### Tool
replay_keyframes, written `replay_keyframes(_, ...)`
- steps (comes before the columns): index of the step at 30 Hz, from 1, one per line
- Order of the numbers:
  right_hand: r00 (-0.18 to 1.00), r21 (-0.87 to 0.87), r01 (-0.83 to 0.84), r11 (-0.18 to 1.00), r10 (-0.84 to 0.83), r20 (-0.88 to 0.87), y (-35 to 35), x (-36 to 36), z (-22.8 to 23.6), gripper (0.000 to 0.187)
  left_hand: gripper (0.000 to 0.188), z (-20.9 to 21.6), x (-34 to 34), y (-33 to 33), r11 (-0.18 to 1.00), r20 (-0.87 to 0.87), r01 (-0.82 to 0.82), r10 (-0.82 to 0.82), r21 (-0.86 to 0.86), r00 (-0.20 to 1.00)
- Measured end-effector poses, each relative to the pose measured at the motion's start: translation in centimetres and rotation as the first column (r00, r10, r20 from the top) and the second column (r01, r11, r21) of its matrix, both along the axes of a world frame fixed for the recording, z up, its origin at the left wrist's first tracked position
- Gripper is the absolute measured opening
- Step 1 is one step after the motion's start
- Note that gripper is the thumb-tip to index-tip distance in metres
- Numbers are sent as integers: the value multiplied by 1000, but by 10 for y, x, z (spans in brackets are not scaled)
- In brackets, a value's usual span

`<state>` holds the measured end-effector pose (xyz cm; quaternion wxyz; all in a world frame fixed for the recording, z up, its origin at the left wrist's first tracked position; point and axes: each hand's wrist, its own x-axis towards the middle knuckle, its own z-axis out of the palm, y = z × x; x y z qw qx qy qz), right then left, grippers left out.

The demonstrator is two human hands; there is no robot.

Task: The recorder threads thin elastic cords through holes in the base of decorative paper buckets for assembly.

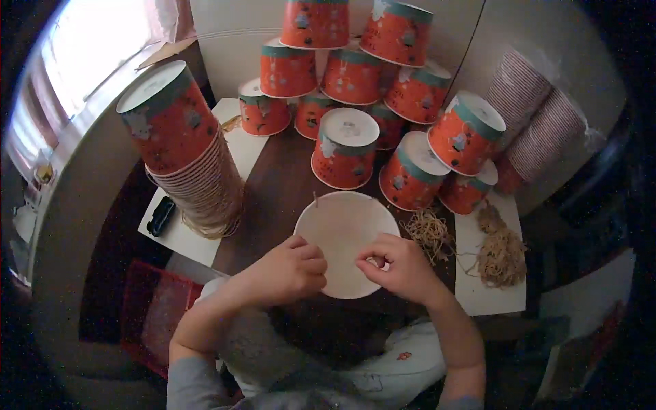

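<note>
Nearest: the person's light trousers (403, 362), seated at the counter's near edge. Just beyond is the one being worked on, a round white-lined paper bucket (345, 222), mouth toward the person, between both hands; what its base sits on is hidden. Left hand (297, 270) is at its near-left rim, fingers curled, tips hidden, cannot tell if it grips anything. Right hand (393, 263) is at the right rim, thumb and forefinger pressed together at the tips; cannot tell what, if anything, is between them. Short brown stub (316, 198) sticks up at the far-left rim. Red mesh-like plastic crate (137, 294) is low on the left, below counter level. Surface: dark brown wooden counter (273, 184), white flat panels (478, 294) along both sides. Loose tan twine tangle (429, 232) just right of the bucket, thicker tan twine bundle (502, 256) on the right panel. Left panel carries a small black object (161, 217) and a tall leaning nest of orange-and-green printed paper buckets (171, 123). Farther back, matching upturned orange buckets (352, 75) are piled in tiers; at right, plastic-wrapped nested stacks (547, 137) lean by the wall. Room: pale wall (229, 20) behind, bright window (102, 41) with pinkish curtain (171, 20) upper left.
</note>
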<state>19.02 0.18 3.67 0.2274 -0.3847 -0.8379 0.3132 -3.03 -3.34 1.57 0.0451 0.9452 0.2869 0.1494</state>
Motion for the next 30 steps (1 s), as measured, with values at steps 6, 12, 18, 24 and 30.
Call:
replay_keyframes(6,997,107,-72,992,69,30,-10,3,-4,11,9,-4,11,-5,956,26,-5,-3,293,1000)
replay_keyframes(12,992,343,-105,934,73,105,-17,5,-13,11,10,4,15,-9,895,29,-35,24,445,999)
replay_keyframes(18,988,399,-56,915,-6,153,-7,31,17,6,11,5,12,-10,868,51,-87,71,490,996)
replay_keyframes(24,929,404,-265,876,119,350,-3,40,-9,9,13,6,12,-8,864,30,-80,75,498,997)
replay_keyframes(30,896,301,-322,898,186,403,-2,40,-12,9,14,7,13,-9,870,22,-67,64,488,998)
